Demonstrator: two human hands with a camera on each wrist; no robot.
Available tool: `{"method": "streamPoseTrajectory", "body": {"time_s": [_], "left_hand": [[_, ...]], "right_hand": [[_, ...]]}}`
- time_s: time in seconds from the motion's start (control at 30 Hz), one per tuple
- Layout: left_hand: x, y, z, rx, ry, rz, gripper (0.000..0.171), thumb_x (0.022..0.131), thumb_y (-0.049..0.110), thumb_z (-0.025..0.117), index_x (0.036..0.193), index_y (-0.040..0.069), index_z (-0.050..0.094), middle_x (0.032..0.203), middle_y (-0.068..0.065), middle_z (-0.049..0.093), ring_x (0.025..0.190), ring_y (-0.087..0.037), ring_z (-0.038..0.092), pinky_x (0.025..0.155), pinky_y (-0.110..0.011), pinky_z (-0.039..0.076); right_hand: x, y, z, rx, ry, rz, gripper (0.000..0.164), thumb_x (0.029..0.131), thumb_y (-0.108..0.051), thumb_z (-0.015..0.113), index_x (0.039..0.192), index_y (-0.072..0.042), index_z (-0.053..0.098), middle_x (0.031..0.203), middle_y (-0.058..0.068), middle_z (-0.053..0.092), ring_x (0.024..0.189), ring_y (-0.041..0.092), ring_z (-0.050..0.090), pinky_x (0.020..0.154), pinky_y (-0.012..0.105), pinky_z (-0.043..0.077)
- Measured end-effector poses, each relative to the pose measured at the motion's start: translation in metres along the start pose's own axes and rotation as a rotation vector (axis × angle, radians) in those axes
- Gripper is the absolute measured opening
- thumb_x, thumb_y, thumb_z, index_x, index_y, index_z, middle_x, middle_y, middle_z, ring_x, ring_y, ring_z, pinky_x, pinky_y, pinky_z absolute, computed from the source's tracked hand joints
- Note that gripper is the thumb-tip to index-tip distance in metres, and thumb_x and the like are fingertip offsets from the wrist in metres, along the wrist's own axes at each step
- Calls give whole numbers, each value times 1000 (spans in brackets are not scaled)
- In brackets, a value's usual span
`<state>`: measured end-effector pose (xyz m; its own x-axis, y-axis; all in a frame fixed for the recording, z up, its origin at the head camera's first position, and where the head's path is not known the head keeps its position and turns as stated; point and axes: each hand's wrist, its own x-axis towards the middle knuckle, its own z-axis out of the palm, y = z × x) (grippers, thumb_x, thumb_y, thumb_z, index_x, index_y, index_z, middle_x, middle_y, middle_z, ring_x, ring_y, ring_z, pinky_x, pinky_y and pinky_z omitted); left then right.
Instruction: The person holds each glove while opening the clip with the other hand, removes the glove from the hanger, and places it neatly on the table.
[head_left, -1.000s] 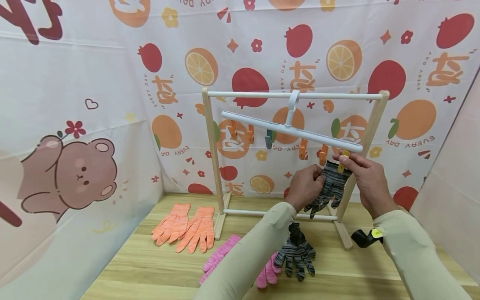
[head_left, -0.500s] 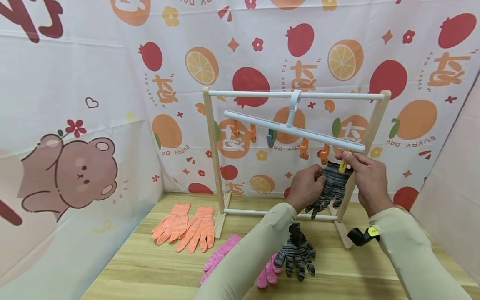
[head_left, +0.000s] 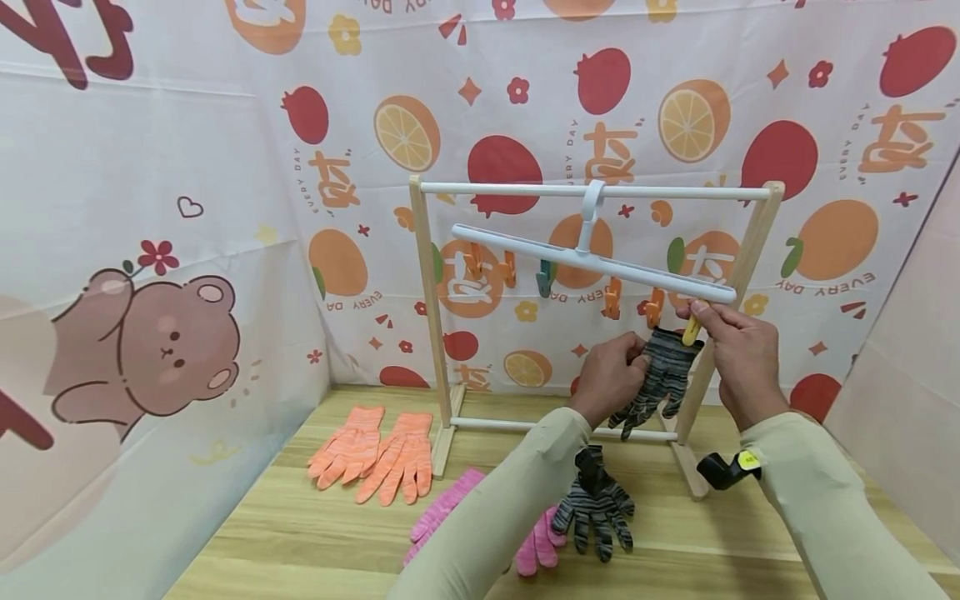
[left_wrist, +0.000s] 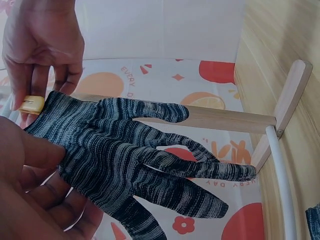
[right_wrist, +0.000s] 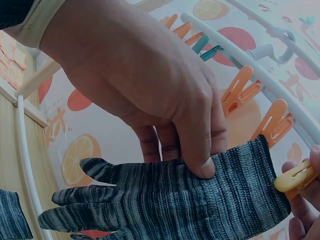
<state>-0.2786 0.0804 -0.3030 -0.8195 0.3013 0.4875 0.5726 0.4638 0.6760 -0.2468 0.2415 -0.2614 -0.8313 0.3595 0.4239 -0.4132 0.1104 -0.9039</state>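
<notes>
A striped black-and-grey knit glove (head_left: 667, 371) hangs fingers down below the right end of a white hanger (head_left: 525, 244). My left hand (head_left: 611, 377) pinches it between thumb and fingers, near the cuff. At the cuff's right corner, my right hand (head_left: 744, 358) pinches a yellow clothespin (head_left: 692, 328). In the right wrist view, the tip of the yellow clothespin (right_wrist: 294, 178) overlaps the cuff edge, and an orange clothespin (right_wrist: 274, 122) hangs at the cuff's other corner. A second striped glove (head_left: 596, 510) lies on the table below.
The hanger hooks over the white top bar (head_left: 495, 189) of a wooden rack and tilts down to the right. Orange clothespins (head_left: 510, 270) and a green clothespin (head_left: 544, 279) hang along it. Orange gloves (head_left: 405, 458) lie left, pink gloves (head_left: 450, 504) partly under the left sleeve.
The yellow clothespin has turned more edge-on, and the right thumb and fingers cover more of its upper end. The left hand keeps its pinch on the glove, nearly still.
</notes>
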Motion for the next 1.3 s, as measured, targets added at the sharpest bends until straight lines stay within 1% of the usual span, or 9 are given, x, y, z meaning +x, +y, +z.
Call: {"method": "streamPoseTrajectory", "body": {"time_s": [0.37, 0.67, 0.73, 0.8, 0.9, 0.97, 1.13, 1.23, 1.3], "left_hand": [[-4, -7, -4, -1, 0, -31, 8, 103, 19, 61, 98, 17, 67, 80, 8, 58, 69, -10, 51, 62, -25, 42], [-7, -13, -10, 4, 13, -42, 9, 103, 18, 62, 101, 15, 69, 80, 9, 58, 69, -10, 51, 64, -27, 43], [-8, -14, -11, 13, 15, -37, 9, 103, 18, 62, 103, 15, 70, 80, 9, 58, 69, -10, 51, 71, -29, 46], [-9, -16, -13, 36, 22, -27, 9, 103, 18, 62, 103, 14, 70, 79, 9, 58, 69, -9, 52, 86, -32, 48], [-9, -18, -16, 65, 27, -15, 8, 102, 17, 63, 102, 14, 70, 79, 8, 59, 70, -9, 53, 104, -38, 42], [-9, -19, -17, 82, 27, -3, 9, 102, 17, 63, 102, 13, 71, 80, 7, 61, 72, -9, 54, 109, -39, 38], [-10, -23, -19, 87, 20, 15, 12, 102, 15, 62, 107, 12, 73, 89, 4, 68, 81, -9, 59, 105, -34, 42], [-12, -24, -21, 73, 19, 2, 15, 101, 15, 63, 111, 12, 74, 95, 3, 70, 82, -9, 59, 90, -29, 47], [-12, -24, -22, 57, 19, -15, 15, 101, 15, 63, 112, 12, 74, 97, 3, 70, 80, -8, 57, 77, -26, 47]], "right_hand": [[-1, -1, 0, -24, 10, 1, 42, 96, -39, 69, 122, -6, 74, 91, -8, 77, 131, 14, 46, 114, 45, 25], [-1, -1, -1, -14, 1, 16, 41, 97, -37, 69, 123, -7, 74, 94, -7, 78, 131, 14, 45, 117, 47, 20], [-1, -1, -1, -9, 2, 20, 38, 97, -36, 70, 122, -7, 75, 93, -8, 77, 131, 14, 45, 117, 46, 21], [-1, -1, 0, 5, 4, 21, 35, 97, -34, 70, 119, -7, 76, 92, -7, 77, 130, 13, 46, 117, 45, 21], [-1, -1, 0, 6, 0, 17, 33, 97, -33, 70, 115, -6, 78, 91, -7, 77, 129, 13, 47, 118, 45, 21], [-1, -1, 0, -3, -5, 14, 34, 97, -34, 70, 116, -6, 77, 91, -7, 77, 130, 13, 47, 118, 46, 20], [-1, -1, -1, -59, -12, 28, 43, 98, -40, 67, 123, -7, 74, 95, -8, 77, 130, 12, 46, 118, 49, 20], [-1, 1, -2, -83, -13, 41, 45, 98, -42, 66, 126, -7, 73, 96, -9, 77, 131, 13, 45, 118, 51, 20], [-1, 1, -2, -89, -14, 42, 47, 98, -42, 66, 126, -6, 72, 96, -8, 77, 131, 14, 45, 117, 52, 20]]}}
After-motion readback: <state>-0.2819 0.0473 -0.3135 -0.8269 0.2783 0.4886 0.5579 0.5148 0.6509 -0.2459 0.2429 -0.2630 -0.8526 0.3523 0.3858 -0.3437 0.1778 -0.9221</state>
